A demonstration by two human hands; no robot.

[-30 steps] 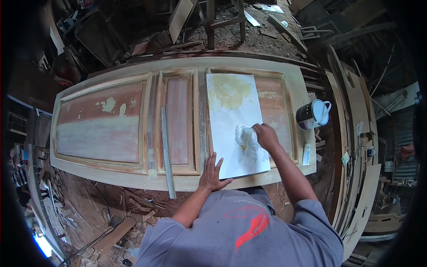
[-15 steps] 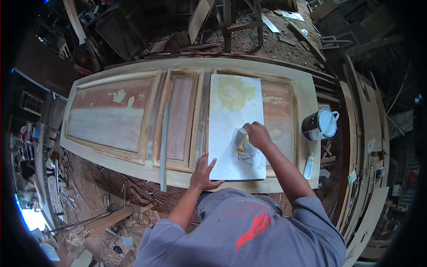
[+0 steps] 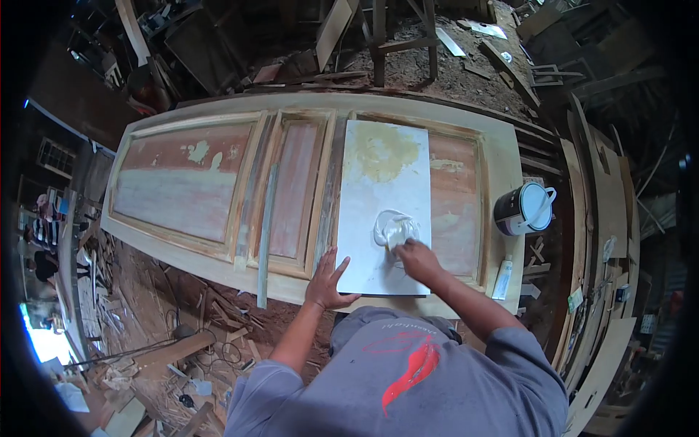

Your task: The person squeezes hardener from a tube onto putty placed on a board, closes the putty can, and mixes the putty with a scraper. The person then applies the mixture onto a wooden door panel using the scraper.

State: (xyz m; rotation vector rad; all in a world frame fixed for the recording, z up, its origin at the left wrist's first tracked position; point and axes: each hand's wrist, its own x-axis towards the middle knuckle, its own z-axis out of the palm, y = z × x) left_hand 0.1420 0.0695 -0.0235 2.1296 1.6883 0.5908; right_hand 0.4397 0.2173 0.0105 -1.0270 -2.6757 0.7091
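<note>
My left hand [image 3: 330,282] lies with spread fingers at the lower left edge of a white board [image 3: 357,191], which rests on a wooden panelled door [image 3: 291,285]. Closed around a scraper [image 3: 394,236], my right hand [image 3: 419,261] is over the lower part of the board. The scraper touches a mound of white paste [image 3: 386,221]; its handle is mostly hidden. A yellowish smear [image 3: 382,151] covers the board's upper part. Left of the board, a narrow strip [image 3: 268,226] lies across the door.
An open-lidded or capped can with a handle [image 3: 526,207] stands at the door's right end, near a white tube [image 3: 503,277]. Long boards [image 3: 593,218] lean on the right. Wood scraps [image 3: 233,320] litter the ground. A person [image 3: 45,266] is far left.
My right hand has moved down and slightly left, and the scraper has spread and turned the paste into a rounded mound. The view has shifted, while my left hand stays on the board's edge.
</note>
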